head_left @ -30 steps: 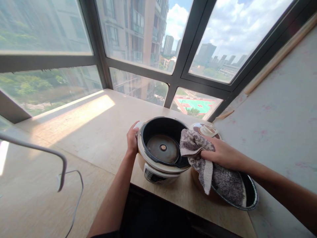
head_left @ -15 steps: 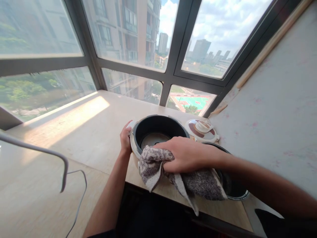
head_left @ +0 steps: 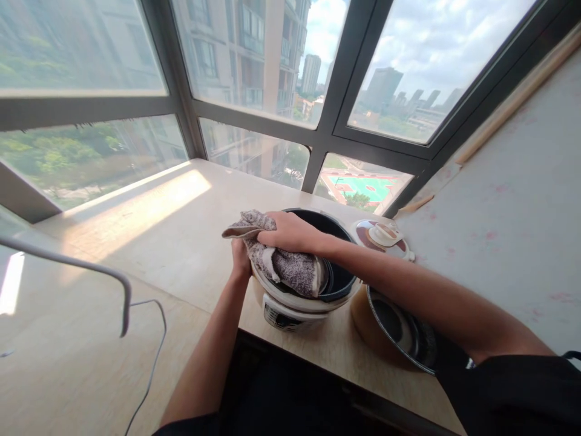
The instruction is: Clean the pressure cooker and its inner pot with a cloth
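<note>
A white electric pressure cooker [head_left: 313,322] stands lidless near the front edge of the ledge, its dark inside showing. My right hand [head_left: 290,232] is closed on a mottled grey-brown towel [head_left: 297,271], pressing it over the cooker's left rim. Part of the towel hangs down inside the cooker. At the cooker's left side, my left hand [head_left: 241,259] grips the side handle; the towel covers its fingertips and the handle.
Right of the cooker sits an inner pot [head_left: 363,321] with a dark inside, partly under my right forearm. Behind it lies the cooker's lid [head_left: 385,235] with a white handle. A grey cable [head_left: 91,267] curves at the left. Windows [head_left: 254,151] border the ledge [head_left: 181,242].
My right hand has carried the towel from the cooker's right side across the front rim to its left rim. The towel has come off the inner pot. My left hand stays at the cooker's left side.
</note>
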A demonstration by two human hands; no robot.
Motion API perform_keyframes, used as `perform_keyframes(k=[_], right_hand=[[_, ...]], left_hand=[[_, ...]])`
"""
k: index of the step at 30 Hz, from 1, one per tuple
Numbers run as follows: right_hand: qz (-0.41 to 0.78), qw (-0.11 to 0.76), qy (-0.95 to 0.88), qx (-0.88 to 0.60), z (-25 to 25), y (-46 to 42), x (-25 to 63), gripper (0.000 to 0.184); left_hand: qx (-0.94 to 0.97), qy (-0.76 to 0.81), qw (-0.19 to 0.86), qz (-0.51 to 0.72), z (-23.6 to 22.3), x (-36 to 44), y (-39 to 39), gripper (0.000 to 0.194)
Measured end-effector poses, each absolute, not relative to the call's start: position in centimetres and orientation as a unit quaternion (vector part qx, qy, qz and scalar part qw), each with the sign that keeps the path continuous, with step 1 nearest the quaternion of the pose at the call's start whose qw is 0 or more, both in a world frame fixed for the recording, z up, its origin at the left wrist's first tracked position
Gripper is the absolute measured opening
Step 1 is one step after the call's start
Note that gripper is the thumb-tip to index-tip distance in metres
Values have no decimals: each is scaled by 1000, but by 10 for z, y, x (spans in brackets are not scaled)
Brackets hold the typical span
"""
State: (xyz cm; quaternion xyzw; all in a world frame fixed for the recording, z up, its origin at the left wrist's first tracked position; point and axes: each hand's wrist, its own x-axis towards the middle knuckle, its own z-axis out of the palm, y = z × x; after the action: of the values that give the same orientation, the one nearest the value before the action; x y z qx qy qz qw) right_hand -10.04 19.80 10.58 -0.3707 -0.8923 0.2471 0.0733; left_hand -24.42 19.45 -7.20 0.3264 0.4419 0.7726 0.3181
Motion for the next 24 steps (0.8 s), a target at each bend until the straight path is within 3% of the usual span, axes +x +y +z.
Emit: perform_keyframes(k=[7, 10, 13, 19, 24], right_hand=[[94, 86, -901, -415, 94, 217, -97, 49], [26, 62, -904, -421, 90, 218, -85, 61], [-28, 17, -917, -399, 84, 218, -68, 67], [-109, -139, -912, -370, 63, 223, -38, 56], [-118, -210, -894, -379, 49, 227, -34, 41]], left_hand=[[309, 398, 346, 791, -55, -233, 192, 26], [305, 373, 373, 793, -51, -230, 193, 27], [285, 373, 402, 786, -54, -231, 194, 40], [257, 381, 421, 782, -59, -233, 194, 46], [277, 398, 405, 775, -53, -232, 189, 46]])
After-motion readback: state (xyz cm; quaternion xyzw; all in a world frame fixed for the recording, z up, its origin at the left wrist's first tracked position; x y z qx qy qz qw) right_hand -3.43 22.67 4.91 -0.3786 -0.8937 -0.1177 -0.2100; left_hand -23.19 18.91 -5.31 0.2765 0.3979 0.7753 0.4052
